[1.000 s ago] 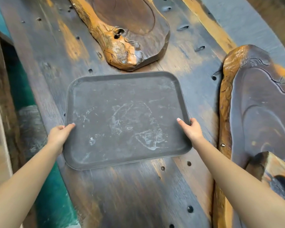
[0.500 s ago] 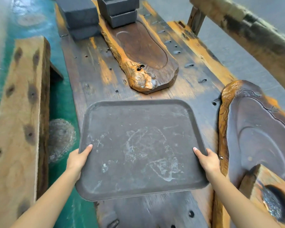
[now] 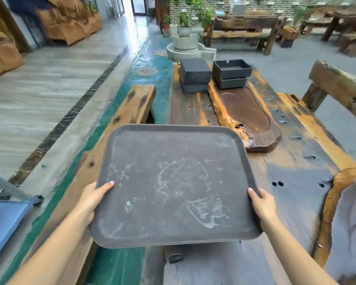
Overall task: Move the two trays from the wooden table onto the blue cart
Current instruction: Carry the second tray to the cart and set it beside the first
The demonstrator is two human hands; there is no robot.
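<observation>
A dark grey rectangular tray (image 3: 173, 182), scuffed with white marks, is held in the air above the left edge of the wooden table (image 3: 292, 182). My left hand (image 3: 92, 199) grips its left rim and my right hand (image 3: 262, 204) grips its right rim, thumbs on top. The blue cart (image 3: 2, 221) shows at the lower left edge, on the floor, left of my left arm. I see no second flat tray like this one.
A wooden bench (image 3: 129, 112) runs along the table's left side over a green floor strip. Carved wooden tea boards lie on the table at centre (image 3: 245, 114) and right (image 3: 350, 212). Dark square boxes (image 3: 194, 78) and stacked square dishes (image 3: 230, 74) sit at the far end.
Both hands have lifted the tray off the table and carried it up and to the left. My view has tilted up, so the room and the blue cart have come into sight.
</observation>
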